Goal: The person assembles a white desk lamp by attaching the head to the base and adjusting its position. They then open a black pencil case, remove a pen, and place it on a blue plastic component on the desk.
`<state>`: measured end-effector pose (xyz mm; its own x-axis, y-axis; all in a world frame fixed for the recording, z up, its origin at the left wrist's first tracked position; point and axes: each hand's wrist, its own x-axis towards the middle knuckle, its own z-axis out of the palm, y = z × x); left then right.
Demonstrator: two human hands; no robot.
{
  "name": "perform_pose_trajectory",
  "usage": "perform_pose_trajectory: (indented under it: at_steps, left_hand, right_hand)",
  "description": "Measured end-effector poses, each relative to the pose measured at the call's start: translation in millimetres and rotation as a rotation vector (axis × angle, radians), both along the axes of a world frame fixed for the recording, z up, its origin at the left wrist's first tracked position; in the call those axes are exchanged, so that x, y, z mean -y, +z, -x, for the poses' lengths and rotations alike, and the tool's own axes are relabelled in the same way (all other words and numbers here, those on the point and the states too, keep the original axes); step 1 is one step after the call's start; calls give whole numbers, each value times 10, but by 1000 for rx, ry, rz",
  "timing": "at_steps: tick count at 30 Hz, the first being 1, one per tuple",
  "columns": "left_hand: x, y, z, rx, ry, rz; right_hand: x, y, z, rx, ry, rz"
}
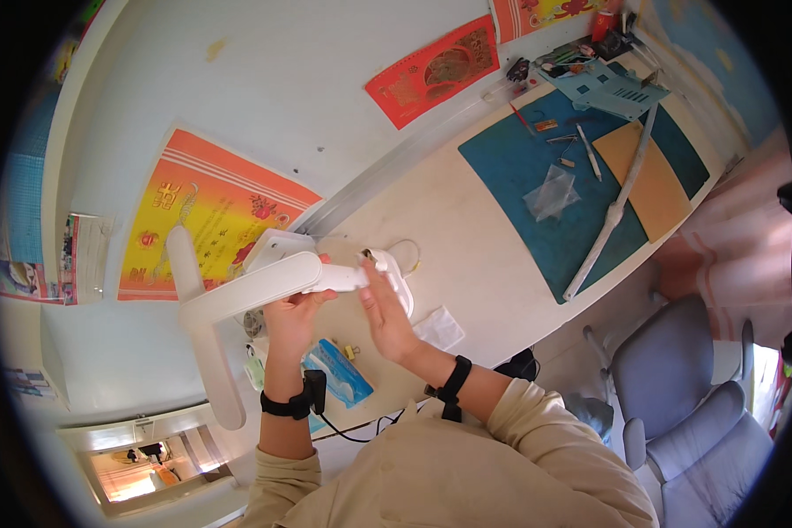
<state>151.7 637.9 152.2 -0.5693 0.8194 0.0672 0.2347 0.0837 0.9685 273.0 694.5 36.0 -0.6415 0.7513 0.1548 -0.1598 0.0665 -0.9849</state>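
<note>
A white desk lamp (pixel 264 282) with a T-shaped head on its left is tilted above the desk. My left hand (pixel 295 310) is closed round its arm from below. My right hand (pixel 384 319) has its fingers stretched out, lying flat against the lower end of the arm; part of that end is hidden behind it. Just beyond my right fingers is a white rounded base (pixel 403 289) with a small metal piece at its top. Whether the arm is joined to the base is hidden by my right hand.
Near me on the desk lie a blue tissue pack (pixel 339 374), a yellow binder clip (pixel 352 352) and a white sheet (pixel 440 328). A green cutting mat (pixel 502 176) at right bears tools, a plastic bag and a long white rod (pixel 600 238). A grey chair (pixel 669 378) stands at right.
</note>
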Motion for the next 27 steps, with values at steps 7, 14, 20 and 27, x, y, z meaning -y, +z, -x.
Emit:
perform_pose_trajectory:
  at_steps: [7, 14, 20, 27]
  left_hand:
    - [58, 48, 6, -32, 47, 49]
    - [33, 15, -44, -26, 51, 36]
    - [79, -1, -14, -34, 78, 10]
    - [41, 2, -62, -61, 48, -1]
  right_hand:
    - [-38, -70, 12, -266, 35, -167]
    - [56, -308, -56, 56, 41, -44]
    - [127, 172, -61, -206, 8, -188]
    - [-8, -656, -142, 102, 127, 25]
